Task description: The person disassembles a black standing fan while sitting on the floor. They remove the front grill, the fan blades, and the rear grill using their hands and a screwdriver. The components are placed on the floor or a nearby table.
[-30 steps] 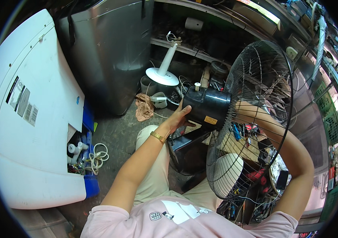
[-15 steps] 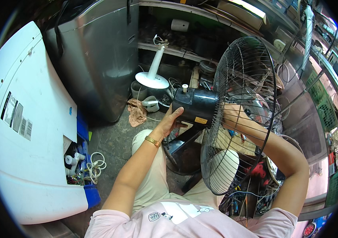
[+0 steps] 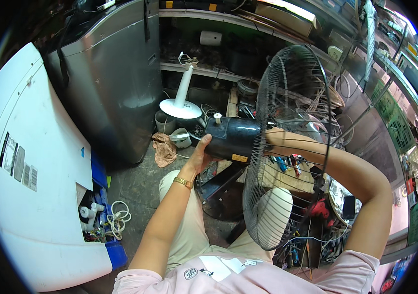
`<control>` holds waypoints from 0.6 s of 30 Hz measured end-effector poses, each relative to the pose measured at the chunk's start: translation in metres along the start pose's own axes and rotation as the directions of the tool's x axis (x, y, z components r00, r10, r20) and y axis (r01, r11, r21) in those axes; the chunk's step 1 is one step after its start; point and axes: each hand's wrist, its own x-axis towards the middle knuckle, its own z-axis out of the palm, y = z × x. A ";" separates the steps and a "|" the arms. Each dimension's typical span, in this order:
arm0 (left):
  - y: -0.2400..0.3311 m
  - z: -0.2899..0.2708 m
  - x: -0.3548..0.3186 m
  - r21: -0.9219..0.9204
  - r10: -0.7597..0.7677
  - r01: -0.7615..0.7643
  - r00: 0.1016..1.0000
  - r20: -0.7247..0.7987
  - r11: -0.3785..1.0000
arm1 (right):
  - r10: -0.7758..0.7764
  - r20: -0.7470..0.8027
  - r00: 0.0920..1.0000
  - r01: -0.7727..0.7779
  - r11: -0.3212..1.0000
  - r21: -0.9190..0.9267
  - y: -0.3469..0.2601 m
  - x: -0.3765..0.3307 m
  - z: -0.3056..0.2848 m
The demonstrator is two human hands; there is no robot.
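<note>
head view: left grip (image 3: 200,156) clasps black fan motor (image 3: 232,138); right grip (image 3: 273,142) closed on wire guard (image 3: 287,147).

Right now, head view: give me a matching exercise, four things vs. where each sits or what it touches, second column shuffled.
Things
1. left hand
2. right hand
3. white fan stand
4. coiled white cord

Places
A. upright on the floor beside the grey metal cabinet
B. cupping the rear of the black fan motor
C. behind the wire fan guard, at the motor's front
D. in the blue bin under the white panel

Pairs: 1-B, 2-C, 3-A, 4-D
</note>
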 end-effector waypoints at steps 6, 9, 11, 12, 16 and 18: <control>0.005 0.004 -0.002 0.012 -0.019 0.021 0.991 -0.133 1.000 | 0.161 -0.191 0.968 -0.168 0.985 -0.023 -0.035 -0.001 0.000; 0.010 0.007 -0.003 -0.002 -0.046 0.046 0.993 -0.107 0.999 | 0.303 -0.089 0.949 -0.311 0.945 -0.104 -0.042 0.004 -0.003; 0.008 0.004 -0.001 -0.008 -0.034 0.033 0.993 -0.109 0.999 | 0.197 -0.176 0.964 -0.219 0.969 -0.115 -0.043 0.002 -0.003; 0.006 0.003 -0.001 -0.013 -0.035 0.034 0.994 -0.106 0.999 | 0.224 -0.175 0.959 -0.247 0.961 -0.123 -0.045 0.003 -0.001; 0.011 0.004 -0.004 0.009 -0.014 0.015 0.991 -0.130 1.000 | 0.230 -0.221 0.948 -0.263 0.956 -0.131 -0.040 0.008 0.014; 0.015 0.008 -0.004 -0.001 0.026 -0.026 0.992 -0.125 1.000 | 0.229 -0.245 0.942 -0.260 0.960 -0.104 -0.043 0.003 0.013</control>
